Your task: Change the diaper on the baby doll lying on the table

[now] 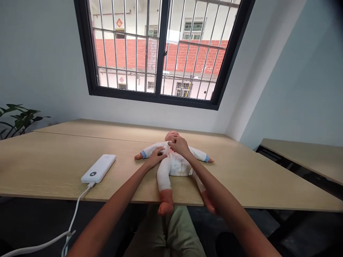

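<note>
A baby doll (164, 175) lies on its back on the light wooden table, head toward the window and legs reaching over the front edge. It wears a white top (152, 147) with blue cuffs and a white diaper (180, 167). My left hand (157, 157) is at the side of the doll's torso, its thumb and fingers closing on the top's edge. Over the upper chest, just below the chin, my right hand (179, 145) is closed in a pinch on the top's front. My fingers hide the exact spot of that grip.
A white power bank (99, 168) lies on the table to the left, with a white cable (77, 210) running off the front edge. A barred window (160, 50) is beyond the table. Another table (302, 153) stands at the right, a plant (21, 119) at the left.
</note>
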Demonstrator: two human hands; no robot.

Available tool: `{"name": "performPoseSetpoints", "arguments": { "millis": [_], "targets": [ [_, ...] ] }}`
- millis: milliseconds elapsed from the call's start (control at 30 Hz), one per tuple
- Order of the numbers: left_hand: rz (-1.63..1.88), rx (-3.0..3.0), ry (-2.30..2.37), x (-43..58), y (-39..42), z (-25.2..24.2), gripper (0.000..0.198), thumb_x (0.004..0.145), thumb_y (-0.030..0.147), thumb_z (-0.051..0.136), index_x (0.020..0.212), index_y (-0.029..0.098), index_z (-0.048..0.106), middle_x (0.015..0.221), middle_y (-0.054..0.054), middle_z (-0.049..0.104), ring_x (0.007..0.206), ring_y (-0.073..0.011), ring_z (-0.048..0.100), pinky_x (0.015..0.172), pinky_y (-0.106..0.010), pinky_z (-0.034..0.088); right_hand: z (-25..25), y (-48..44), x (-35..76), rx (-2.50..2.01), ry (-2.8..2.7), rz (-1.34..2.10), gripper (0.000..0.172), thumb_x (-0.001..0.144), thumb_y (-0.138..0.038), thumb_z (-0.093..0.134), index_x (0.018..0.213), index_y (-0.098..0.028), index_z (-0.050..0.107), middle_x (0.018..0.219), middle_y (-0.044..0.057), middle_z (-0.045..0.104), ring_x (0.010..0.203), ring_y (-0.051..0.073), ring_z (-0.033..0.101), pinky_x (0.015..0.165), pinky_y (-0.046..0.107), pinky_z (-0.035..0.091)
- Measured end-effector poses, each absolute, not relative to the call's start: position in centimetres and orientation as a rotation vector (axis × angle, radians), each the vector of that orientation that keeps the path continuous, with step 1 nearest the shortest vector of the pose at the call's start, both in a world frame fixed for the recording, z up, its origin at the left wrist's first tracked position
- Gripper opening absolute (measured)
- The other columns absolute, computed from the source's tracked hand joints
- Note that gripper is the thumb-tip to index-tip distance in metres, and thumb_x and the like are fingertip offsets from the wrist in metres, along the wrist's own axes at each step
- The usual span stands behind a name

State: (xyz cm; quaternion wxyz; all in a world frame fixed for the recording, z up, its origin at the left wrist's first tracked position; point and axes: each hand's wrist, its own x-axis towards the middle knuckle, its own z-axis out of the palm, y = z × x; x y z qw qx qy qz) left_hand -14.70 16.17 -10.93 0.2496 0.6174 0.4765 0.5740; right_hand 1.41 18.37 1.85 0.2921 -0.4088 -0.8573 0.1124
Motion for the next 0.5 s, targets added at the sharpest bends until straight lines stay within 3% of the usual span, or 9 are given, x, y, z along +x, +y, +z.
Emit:
{"name": "performPoseSetpoints", "arguments": {
  "millis": [200, 400, 500],
  "targets": [
    [1.476, 1.793, 1.357, -14.5, 14.9, -10.3, 0.036, 0.080, 0.034, 0.063, 0.113, 0.020, 0.067, 0.133, -0.010, 0.056, 0.134, -0.0276, 0.042, 0.117, -0.036, 0.025, -1.3, 20.8, 5.1, -1.278, -2.215, 0.506, 0.028, 0.079, -0.024, 0.054, 0.053, -0.017, 0.048, 0.053, -0.001, 0.053, 0.055, 0.011, 0.046, 0.054, 0.025, 0.027],
    [1.445, 1.818, 1.371, -14.0, 14.0, -9.4, 0.036, 0.083, 0.029, 0.058, 0.116, 0.017, 0.064, 0.133, -0.010, 0.057, 0.132, -0.0266, 0.045, 0.115, -0.038, 0.031, -2.1, 21.5, 5.1, -1.210, -2.246, 0.644, 0.024, 0.076, -0.025, 0.057, 0.055, -0.018, 0.047, 0.052, -0.003, 0.050, 0.052, 0.010, 0.042, 0.051, 0.025, 0.026],
    [1.458, 1.827, 1.394, -14.0, 13.9, -9.2, 0.036, 0.081, 0.022, 0.054, 0.115, 0.017, 0.064, 0.130, -0.009, 0.060, 0.130, -0.0257, 0.047, 0.115, -0.040, 0.032, -1.6, 22.1, 5.8, -1.135, -2.248, 0.887, 0.027, 0.070, -0.027, 0.063, 0.054, -0.019, 0.043, 0.047, -0.004, 0.043, 0.046, 0.009, 0.037, 0.048, 0.025, 0.023]
  ]
}}
